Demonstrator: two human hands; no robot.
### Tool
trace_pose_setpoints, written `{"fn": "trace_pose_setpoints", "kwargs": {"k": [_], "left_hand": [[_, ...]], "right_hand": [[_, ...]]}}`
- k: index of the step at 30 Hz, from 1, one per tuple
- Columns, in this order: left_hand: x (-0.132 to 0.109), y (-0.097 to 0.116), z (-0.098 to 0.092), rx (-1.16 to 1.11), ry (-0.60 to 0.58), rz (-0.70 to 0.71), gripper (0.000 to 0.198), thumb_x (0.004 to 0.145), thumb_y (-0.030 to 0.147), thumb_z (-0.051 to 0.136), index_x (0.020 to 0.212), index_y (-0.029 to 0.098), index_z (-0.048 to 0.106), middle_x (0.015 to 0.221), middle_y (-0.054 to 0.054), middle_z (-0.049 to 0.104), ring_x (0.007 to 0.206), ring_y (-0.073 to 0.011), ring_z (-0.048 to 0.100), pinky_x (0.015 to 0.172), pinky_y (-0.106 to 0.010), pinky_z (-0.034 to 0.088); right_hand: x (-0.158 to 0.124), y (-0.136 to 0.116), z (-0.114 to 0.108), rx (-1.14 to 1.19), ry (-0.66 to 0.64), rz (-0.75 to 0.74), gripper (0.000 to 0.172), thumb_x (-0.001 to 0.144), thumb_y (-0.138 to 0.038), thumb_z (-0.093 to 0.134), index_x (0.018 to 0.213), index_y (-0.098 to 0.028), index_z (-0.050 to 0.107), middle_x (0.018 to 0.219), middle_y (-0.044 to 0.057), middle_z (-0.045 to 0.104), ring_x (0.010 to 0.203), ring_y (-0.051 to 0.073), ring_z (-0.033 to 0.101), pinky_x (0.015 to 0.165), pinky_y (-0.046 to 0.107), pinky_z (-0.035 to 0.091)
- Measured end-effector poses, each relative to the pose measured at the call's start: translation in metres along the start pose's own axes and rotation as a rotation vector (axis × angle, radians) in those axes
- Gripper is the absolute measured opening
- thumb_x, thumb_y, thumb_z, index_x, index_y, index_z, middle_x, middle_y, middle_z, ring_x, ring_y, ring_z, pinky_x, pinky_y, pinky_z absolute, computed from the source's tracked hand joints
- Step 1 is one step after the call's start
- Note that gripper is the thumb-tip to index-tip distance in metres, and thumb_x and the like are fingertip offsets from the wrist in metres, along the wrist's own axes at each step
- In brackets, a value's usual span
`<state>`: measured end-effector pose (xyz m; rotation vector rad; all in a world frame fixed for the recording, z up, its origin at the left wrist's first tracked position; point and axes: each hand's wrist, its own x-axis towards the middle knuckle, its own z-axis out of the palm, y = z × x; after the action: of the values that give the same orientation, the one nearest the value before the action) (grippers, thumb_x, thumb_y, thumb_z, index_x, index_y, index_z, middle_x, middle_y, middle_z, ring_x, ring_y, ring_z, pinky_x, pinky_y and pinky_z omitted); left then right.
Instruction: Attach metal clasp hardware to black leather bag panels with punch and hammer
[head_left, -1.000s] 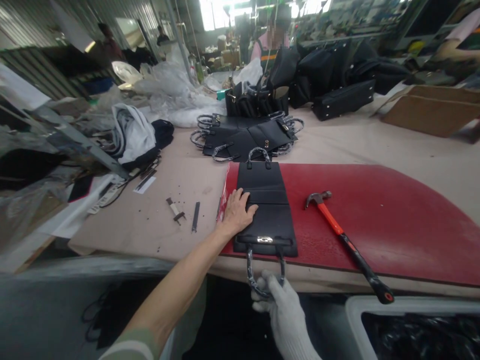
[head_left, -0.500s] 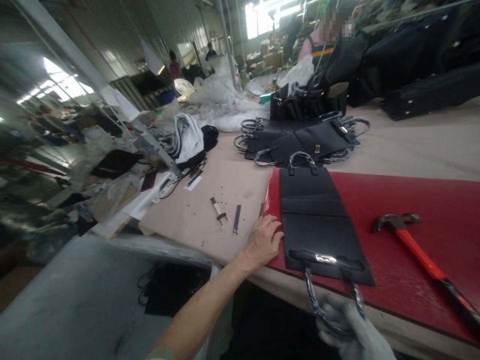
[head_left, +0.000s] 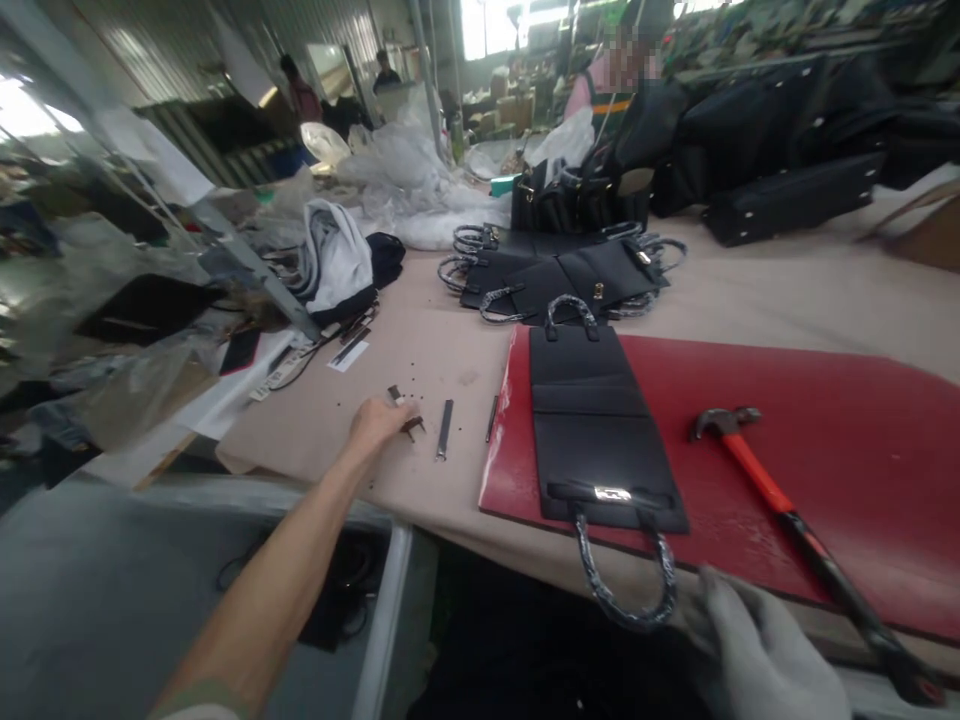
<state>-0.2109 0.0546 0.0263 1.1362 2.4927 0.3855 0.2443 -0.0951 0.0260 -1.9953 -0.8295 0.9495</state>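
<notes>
- right hand (head_left: pixel 772 640), gloved and blurred, nearest to us at the right, past the near desk edge. just right of the near handle (head_left: pixel 637 620) and seemingly apart from it. fingers part-curled; blur hides how far its grip closes, no thing seen in it.
- bin (head_left: pixel 386 600) near left, below the desk, dark items inside.
- bag (head_left: pixel 596 425) lies flat, lengthwise near to far, on the left part of the red mat (head_left: pixel 847 450). near handle hangs over the desk edge; metal clasp (head_left: pixel 613 494) at the near end; far handle (head_left: pixel 571 302) at the far end.
- hammer (head_left: pixel 765 485) on the mat, right of the bag, head far, butt near.
- left hand (head_left: pixel 375 425), bare, well left of the bag, down at a small tool (head_left: pixel 412 425) on the desk (head_left: pixel 442 350). fingertips at the tool; whether the grip has closed on it, cannot tell.
- right of the tool, a dark strip (head_left: pixel 445 430); then a thin rod (head_left: pixel 492 420) by the mat's left edge.
- farther left: phone (head_left: pixel 240 352), cloth bundle (head_left: pixel 337 260).
- beyond the bag: pile of flat black bags (head_left: pixel 551 280), handles wrapped.
- far right: large black bag (head_left: pixel 795 200). far left: clear plastic (head_left: pixel 409 180).
- farthest: a person (head_left: pixel 600 85) in pink.
</notes>
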Motion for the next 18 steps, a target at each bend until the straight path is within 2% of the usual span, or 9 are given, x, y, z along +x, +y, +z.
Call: {"fn": "trace_pose_setpoints", "kwargs": {"k": [3,6,9,14,15,18], "left_hand": [[0.015,0.006,0.006,-0.048,-0.054,-0.080,0.038,0.067,0.050,0.079,0.053,0.020,0.061,0.045,-0.010,0.059,0.066,-0.0356,0.069,0.058,-0.036,0.046],[0.023,0.010,0.008,-0.150,-0.092,-0.144,0.027,0.058,0.029,0.083,0.053,0.019,0.059,0.042,-0.006,0.056,0.055,-0.0309,0.065,0.050,-0.034,0.045],[0.017,0.008,0.002,-0.289,-0.131,-0.160,0.023,0.058,0.020,0.081,0.055,0.017,0.059,0.044,-0.004,0.056,0.048,-0.0230,0.059,0.047,-0.030,0.045],[-0.021,-0.005,-0.011,-0.617,-0.284,-0.079,0.015,0.072,0.025,0.073,0.068,0.014,0.064,0.066,-0.005,0.069,0.057,-0.0138,0.063,0.055,-0.024,0.052],[-0.031,-0.007,-0.011,-0.732,-0.328,-0.053,0.014,0.072,0.025,0.073,0.070,0.014,0.065,0.070,-0.005,0.071,0.059,-0.0132,0.064,0.057,-0.023,0.053],[-0.065,-0.001,0.000,-1.154,-0.491,-0.001,0.018,0.064,0.020,0.081,0.071,0.013,0.066,0.072,-0.004,0.071,0.064,-0.0125,0.065,0.059,-0.021,0.053]], "right_hand": [[-0.004,-0.022,-0.001,-0.225,0.136,-0.215,0.048,0.076,-0.055,0.059,0.109,-0.022,0.067,0.103,0.013,0.075,0.100,0.034,0.069,0.097,0.050,0.051],[-0.009,-0.040,0.009,-0.239,0.092,-0.336,0.053,0.079,-0.059,0.055,0.113,-0.020,0.067,0.106,0.012,0.075,0.099,0.031,0.069,0.093,0.044,0.053],[-0.014,-0.042,0.017,-0.140,0.068,-0.280,0.051,0.080,-0.059,0.057,0.110,-0.020,0.069,0.098,0.010,0.076,0.093,0.029,0.071,0.087,0.041,0.055],[-0.021,-0.013,0.013,-0.013,0.220,-0.150,0.054,0.081,-0.054,0.064,0.123,-0.020,0.064,0.113,0.010,0.073,0.107,0.029,0.068,0.101,0.044,0.050],[-0.022,-0.007,0.012,0.017,0.190,-0.110,0.053,0.082,-0.054,0.063,0.123,-0.020,0.064,0.113,0.010,0.072,0.108,0.030,0.067,0.102,0.046,0.051],[-0.025,0.003,0.015,0.113,-0.043,-0.013,0.044,0.085,-0.056,0.058,0.110,-0.021,0.069,0.108,0.011,0.074,0.106,0.032,0.069,0.093,0.048,0.056]]}}
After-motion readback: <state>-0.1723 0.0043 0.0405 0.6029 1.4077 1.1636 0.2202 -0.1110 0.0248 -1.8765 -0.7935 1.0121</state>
